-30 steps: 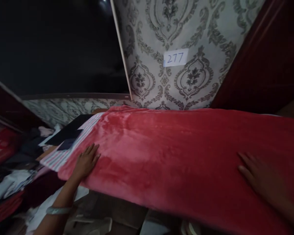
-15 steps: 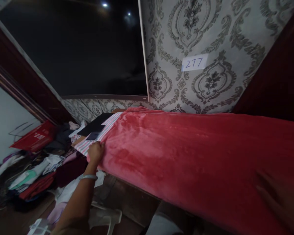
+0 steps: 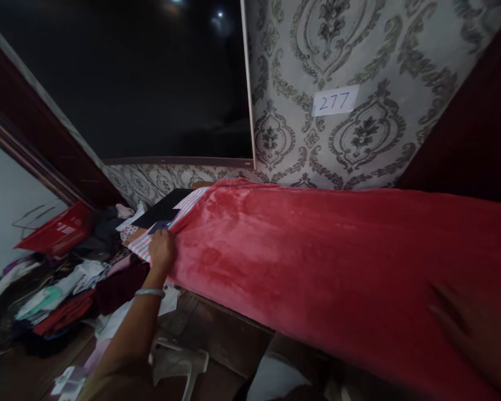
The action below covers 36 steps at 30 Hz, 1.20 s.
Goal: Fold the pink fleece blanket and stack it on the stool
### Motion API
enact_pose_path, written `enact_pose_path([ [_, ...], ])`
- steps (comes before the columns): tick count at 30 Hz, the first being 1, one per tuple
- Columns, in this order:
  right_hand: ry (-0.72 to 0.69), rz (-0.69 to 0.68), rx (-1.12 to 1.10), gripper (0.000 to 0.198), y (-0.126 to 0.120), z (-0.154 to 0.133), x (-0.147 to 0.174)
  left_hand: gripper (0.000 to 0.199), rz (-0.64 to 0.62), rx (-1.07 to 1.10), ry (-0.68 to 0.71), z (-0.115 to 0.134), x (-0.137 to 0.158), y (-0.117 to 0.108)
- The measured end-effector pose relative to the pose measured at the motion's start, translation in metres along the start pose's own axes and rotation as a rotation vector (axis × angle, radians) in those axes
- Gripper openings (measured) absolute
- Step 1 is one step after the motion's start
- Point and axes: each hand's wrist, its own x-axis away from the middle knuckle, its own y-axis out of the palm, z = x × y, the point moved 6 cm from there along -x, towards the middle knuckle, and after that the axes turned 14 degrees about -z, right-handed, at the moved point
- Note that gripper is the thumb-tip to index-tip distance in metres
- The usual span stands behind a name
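"Where does the red blanket (image 3: pixel 300 256) lie?"
"Spread out between the hands. The right hand (image 3: pixel 463 326) is over its near right part, too dim and blurred to tell whether it grips. The left hand (image 3: pixel 162 250) is curled closed on the blanket's left edge (a pale bangle (image 3: pixel 149 292) circles that wrist)."
"And past that edge?"
"Striped cloth (image 3: pixel 139 248) shows from under the blanket, a small dark flat object (image 3: pixel 161 225) lying on it. Well left of the blanket, a red basket (image 3: pixel 58 229) bears white printing, too small to read."
"Any legible writing?"
"On the wallpaper (image 3: pixel 365 133) behind the blanket, a paper label (image 3: pixel 336 101) reads '277' in blue handwriting."
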Motion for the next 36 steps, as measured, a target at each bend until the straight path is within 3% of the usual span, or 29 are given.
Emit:
enact_pose_path([
  [4, 0.039, -0.035, -0.061, 0.067, -0.011, -0.011, -0.002, 0.042, -0.112, -0.043, -0.055, -0.024, -0.009, -0.008],
  [9, 0.056, -0.036, -0.035, 0.065, -0.02, -0.023, -0.001, 0.044, -0.261, -0.092, -0.027, -0.044, -0.014, 0.004],
  [12, 0.045, -0.032, 0.012, 0.066, -0.019, -0.031, -0.001, 0.044, -0.219, -0.096, -0.021, -0.041, -0.014, 0.004],
  [14, 0.021, -0.031, 0.038, 0.066, -0.016, -0.043, -0.003, 0.043, -0.091, -0.115, 0.019, -0.023, -0.013, -0.005],
  [17, -0.039, -0.076, 0.074, 0.063, -0.008, -0.073, -0.005, 0.047, 0.073, -0.108, 0.252, 0.042, 0.0, -0.015],
  [21, -0.156, -0.188, 0.097, 0.059, 0.001, -0.115, 0.002, 0.058, -0.017, -0.016, 0.771, 0.162, 0.045, 0.003],
  [23, -0.199, -0.23, 0.101, 0.057, 0.003, -0.125, 0.011, 0.059, -0.114, 0.017, 0.884, 0.2, 0.066, 0.02],
  [26, -0.192, -0.254, 0.105, 0.059, 0.002, -0.12, 0.027, 0.061, -0.177, 0.025, 0.858, 0.216, 0.078, 0.036],
  [31, -0.148, -0.27, 0.063, 0.06, -0.004, -0.089, 0.044, 0.06, -0.141, 0.018, 0.655, 0.197, 0.072, 0.035],
  [34, -0.162, -0.239, -0.03, 0.057, -0.017, -0.08, 0.034, 0.061, -0.138, 0.06, 0.539, 0.199, 0.075, 0.029],
  [36, -0.14, -0.149, -0.07, 0.057, -0.032, -0.079, 0.017, 0.064, -0.154, 0.109, 0.576, 0.22, 0.083, 0.026],
])
